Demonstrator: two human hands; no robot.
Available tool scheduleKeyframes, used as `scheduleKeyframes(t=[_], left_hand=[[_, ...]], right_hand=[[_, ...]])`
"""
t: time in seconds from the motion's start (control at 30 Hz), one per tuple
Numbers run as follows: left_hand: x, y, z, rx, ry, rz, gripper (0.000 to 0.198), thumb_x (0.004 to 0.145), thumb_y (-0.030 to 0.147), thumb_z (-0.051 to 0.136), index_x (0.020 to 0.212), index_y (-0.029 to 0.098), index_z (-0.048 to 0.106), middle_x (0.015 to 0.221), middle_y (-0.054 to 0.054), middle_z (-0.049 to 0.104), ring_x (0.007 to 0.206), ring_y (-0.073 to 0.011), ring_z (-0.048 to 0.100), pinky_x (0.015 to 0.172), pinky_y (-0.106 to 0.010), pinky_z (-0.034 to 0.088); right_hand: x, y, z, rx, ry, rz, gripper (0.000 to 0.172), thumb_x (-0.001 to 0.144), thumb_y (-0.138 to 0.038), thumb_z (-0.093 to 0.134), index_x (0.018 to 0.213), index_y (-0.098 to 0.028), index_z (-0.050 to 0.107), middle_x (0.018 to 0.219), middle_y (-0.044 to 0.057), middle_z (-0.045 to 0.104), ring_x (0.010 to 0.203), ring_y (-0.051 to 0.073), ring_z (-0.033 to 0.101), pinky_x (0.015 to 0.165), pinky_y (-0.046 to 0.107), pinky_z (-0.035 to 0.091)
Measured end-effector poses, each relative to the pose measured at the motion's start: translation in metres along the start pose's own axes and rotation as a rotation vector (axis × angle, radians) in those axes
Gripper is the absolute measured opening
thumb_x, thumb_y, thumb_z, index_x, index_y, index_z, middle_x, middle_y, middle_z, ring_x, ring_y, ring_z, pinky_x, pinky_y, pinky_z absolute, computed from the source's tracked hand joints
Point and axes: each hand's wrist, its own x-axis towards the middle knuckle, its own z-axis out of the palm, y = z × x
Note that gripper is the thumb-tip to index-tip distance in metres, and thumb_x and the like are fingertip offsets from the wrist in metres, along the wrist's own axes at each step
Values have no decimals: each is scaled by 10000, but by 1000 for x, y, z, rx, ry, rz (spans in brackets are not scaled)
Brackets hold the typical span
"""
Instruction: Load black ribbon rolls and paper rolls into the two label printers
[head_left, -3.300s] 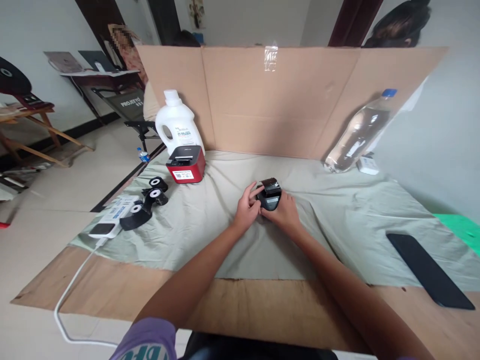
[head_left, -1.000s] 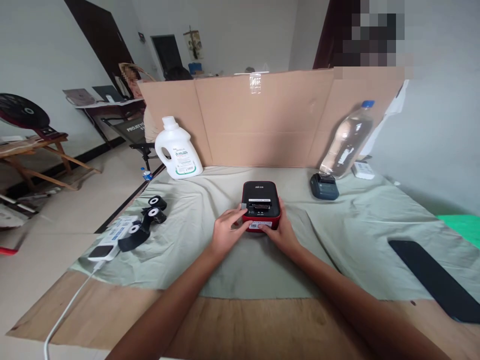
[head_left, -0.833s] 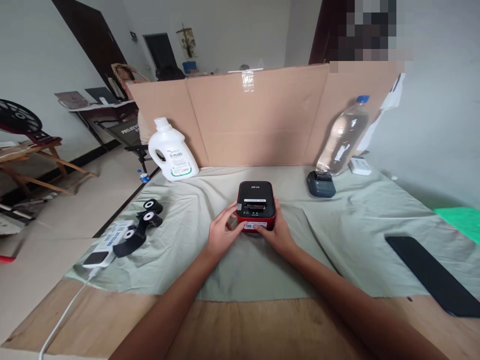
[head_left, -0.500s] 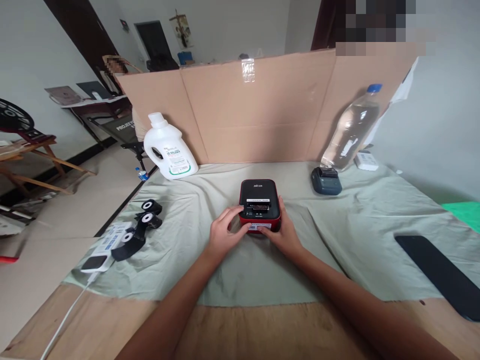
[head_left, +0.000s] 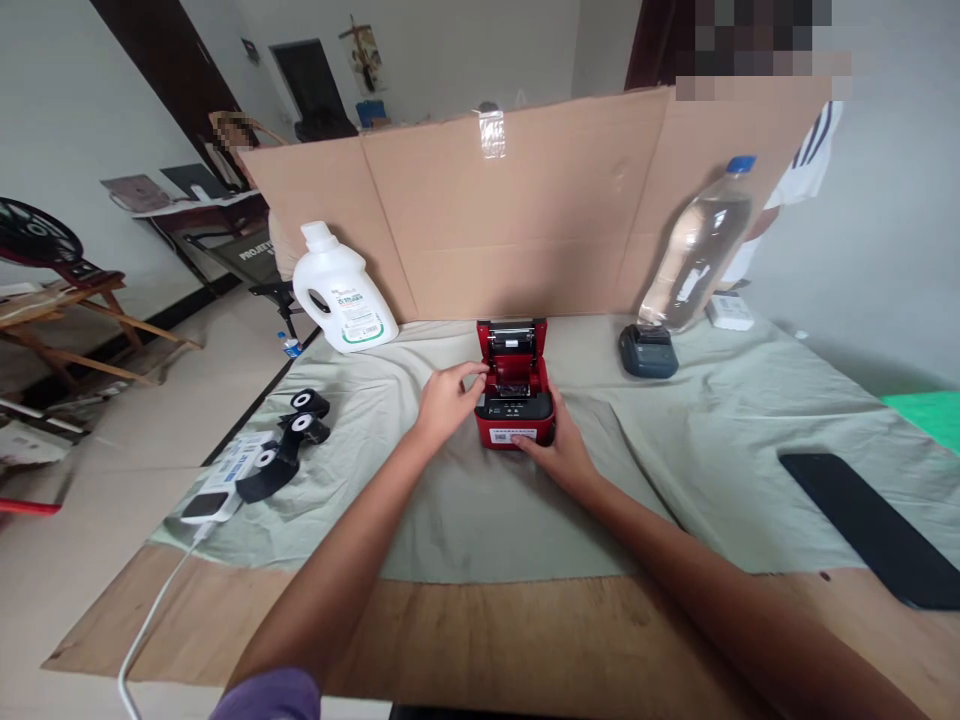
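Observation:
A small red and black label printer (head_left: 514,410) stands in the middle of the pale green cloth (head_left: 697,440), its lid tipped up and back so the inside shows. My left hand (head_left: 448,397) reaches to the printer's left top edge, fingers curled at the open compartment. My right hand (head_left: 556,452) grips the printer's lower right front corner and steadies it. A small dark blue printer (head_left: 648,351) sits apart at the back right.
A cardboard screen (head_left: 525,210) stands behind the cloth. A white jug (head_left: 341,292) is at back left, a clear water bottle (head_left: 696,250) at back right. Black label rolls (head_left: 289,445) and a white power strip (head_left: 225,478) lie left. A black flat object (head_left: 874,528) lies right.
The red printer's lid, closed half a second ago, is now swung up and open. My left hand has moved from the front edge up to the open top. Earlier the red printer stood at back left.

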Motion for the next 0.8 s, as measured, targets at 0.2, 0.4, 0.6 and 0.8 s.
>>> scheduleKeyframes(t=[0.2,0.4,0.6,0.8], left_hand=[[66,15,7,229,-545,254,241,827,269,613,992,312,783,1038,31,779,903,-177,690,723,-230,453],[85,37,25,446,-823,204,198,707,265,653,846,257,792,811,-27,764,749,-206,667,627,-262,417],[65,32,-4,113,-526,217,177,704,269,664,851,226,754,866,-7,753,767,-178,662,664,-255,472],[0,-48,-76,-137,199,-255,506,755,433,670,1185,173,609,1046,-75,720,673,-168,697,551,-259,505]], right_hand=[[-1,4,-2,-21,-10,0,1011,748,-405,797,1572,-259,229,1550,139,425,1422,321,418,1168,552,348],[0,11,-3,-22,-18,-31,1008,748,-427,794,1570,-274,233,1549,135,426,1424,327,417,1161,563,353],[0,10,-5,-23,-27,-59,976,767,-415,778,1568,-278,236,1575,128,392,1439,319,396,1176,555,337],[0,5,-7,-13,-27,-29,952,770,-419,773,1558,-272,259,1541,130,433,1411,314,431,1165,546,356]])
